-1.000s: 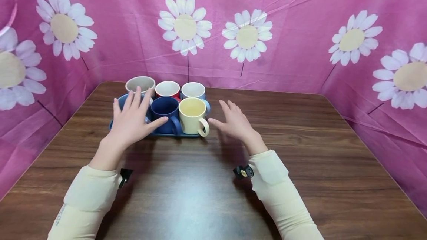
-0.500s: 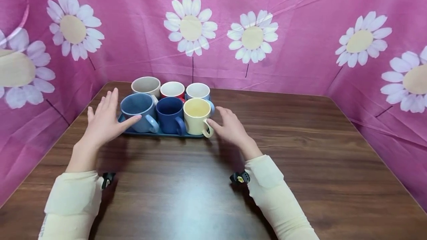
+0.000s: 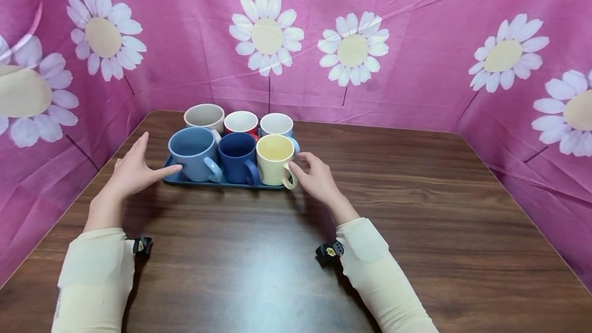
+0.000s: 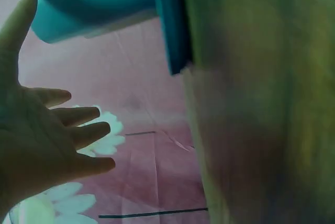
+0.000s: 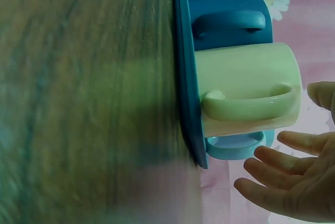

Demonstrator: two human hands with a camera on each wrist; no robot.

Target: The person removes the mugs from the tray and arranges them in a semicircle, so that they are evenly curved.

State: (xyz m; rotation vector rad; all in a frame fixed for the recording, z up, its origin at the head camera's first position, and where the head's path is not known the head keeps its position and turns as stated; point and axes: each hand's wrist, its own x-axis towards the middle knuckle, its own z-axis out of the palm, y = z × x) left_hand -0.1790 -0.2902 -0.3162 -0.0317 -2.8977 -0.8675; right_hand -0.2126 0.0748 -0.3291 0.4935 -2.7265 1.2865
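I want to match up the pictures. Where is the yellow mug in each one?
Head view: the yellow mug stands at the front right corner of the blue tray, beside the right hand.
Left wrist view: not in it; only a light blue mug and the tray's edge show.
Right wrist view: the yellow mug lies mid-frame, turned sideways, handle toward the camera.
Shared landmark: the blue tray.

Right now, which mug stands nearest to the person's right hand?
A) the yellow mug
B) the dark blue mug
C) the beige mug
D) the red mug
A: the right hand is beside the yellow mug, at the right end of the tray.
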